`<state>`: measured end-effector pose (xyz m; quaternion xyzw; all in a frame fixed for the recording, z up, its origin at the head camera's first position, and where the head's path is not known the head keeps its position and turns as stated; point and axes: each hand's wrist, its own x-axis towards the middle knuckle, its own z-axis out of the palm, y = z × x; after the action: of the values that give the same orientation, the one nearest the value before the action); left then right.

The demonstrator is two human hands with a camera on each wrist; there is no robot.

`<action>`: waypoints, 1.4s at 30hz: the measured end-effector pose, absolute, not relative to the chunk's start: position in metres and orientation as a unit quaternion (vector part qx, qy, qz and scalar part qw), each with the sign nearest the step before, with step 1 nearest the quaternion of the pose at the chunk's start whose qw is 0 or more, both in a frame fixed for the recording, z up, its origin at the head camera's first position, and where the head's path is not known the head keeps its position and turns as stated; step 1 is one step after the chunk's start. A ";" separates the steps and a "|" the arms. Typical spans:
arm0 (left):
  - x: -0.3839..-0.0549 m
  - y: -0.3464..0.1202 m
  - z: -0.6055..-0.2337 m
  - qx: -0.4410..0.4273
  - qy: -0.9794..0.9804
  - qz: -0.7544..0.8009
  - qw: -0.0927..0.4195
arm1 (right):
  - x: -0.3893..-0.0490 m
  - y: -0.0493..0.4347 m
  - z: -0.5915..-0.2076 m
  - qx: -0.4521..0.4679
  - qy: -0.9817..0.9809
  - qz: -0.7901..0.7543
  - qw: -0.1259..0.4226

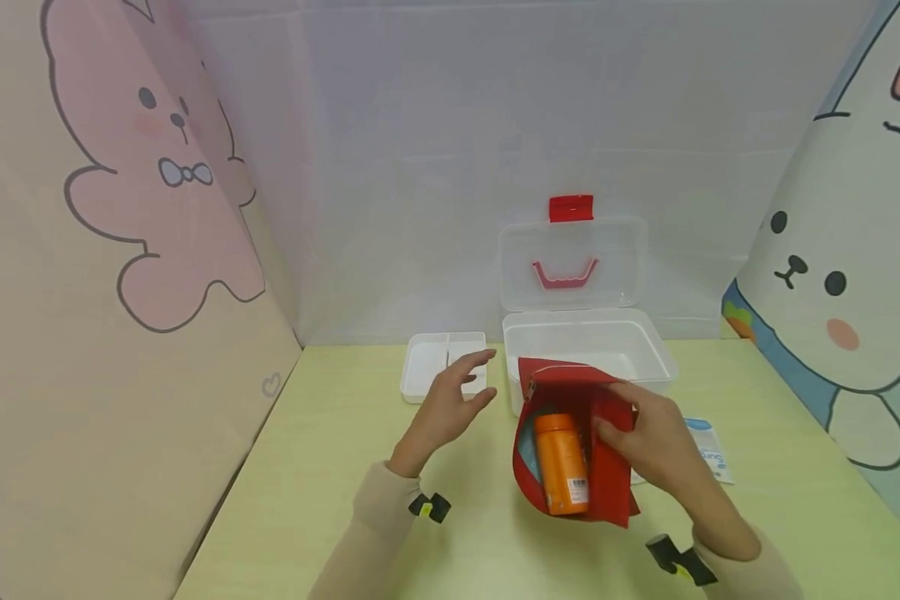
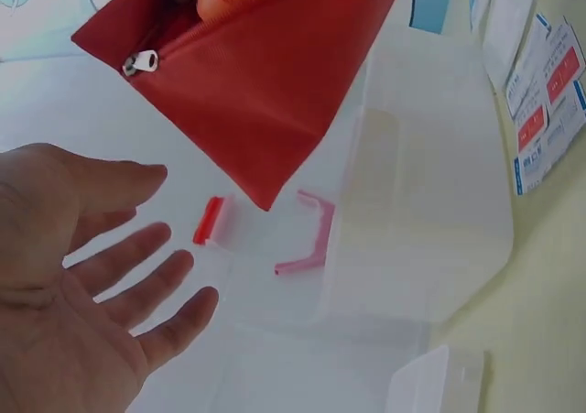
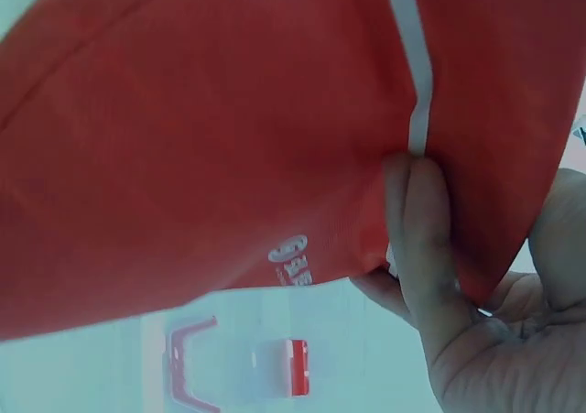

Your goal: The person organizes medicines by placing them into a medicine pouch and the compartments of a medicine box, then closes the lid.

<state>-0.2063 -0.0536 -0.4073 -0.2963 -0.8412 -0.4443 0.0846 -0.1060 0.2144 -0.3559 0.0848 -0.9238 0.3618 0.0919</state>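
Note:
My right hand (image 1: 656,437) grips a red zippered pouch (image 1: 610,475) by its side, thumb and fingers on the fabric. The pouch is tilted with its mouth gaping toward me, held above the table. Inside lies an orange bottle (image 1: 562,462) with an orange cap and a small barcode label; something bluish (image 1: 528,450) sits beside it, mostly hidden. In the left wrist view a silver zipper pull (image 2: 142,61) hangs at the pouch's corner. My left hand (image 1: 446,408) is apart from the pouch on its left, fingers spread, holding nothing.
Behind the pouch stands a clear plastic box (image 1: 663,354), its lid (image 1: 622,250) raised, with a pink handle (image 1: 565,282) and red latch (image 1: 571,208). A white divided tray (image 1: 423,367) lies to its left. Printed packets (image 1: 708,450) lie at the right, partly hidden by my right hand.

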 end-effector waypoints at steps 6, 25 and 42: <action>-0.211 -0.060 -0.411 -0.351 -0.822 -0.448 -0.008 | -0.108 0.221 -0.357 0.089 -0.895 0.437 -0.005; -0.204 -0.056 -0.416 -0.425 -0.765 -0.471 -0.108 | -0.114 0.234 -0.358 0.161 -0.763 0.611 -0.140; -0.193 -0.042 -0.424 -0.412 -0.745 -0.522 -0.059 | -0.118 0.242 -0.365 0.163 -0.696 0.673 -0.189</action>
<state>-0.1926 -0.0417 -0.4239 -0.4120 -0.7446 -0.5218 -0.0593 -0.1183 0.2424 -0.3648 0.1635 -0.6964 0.6728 -0.1888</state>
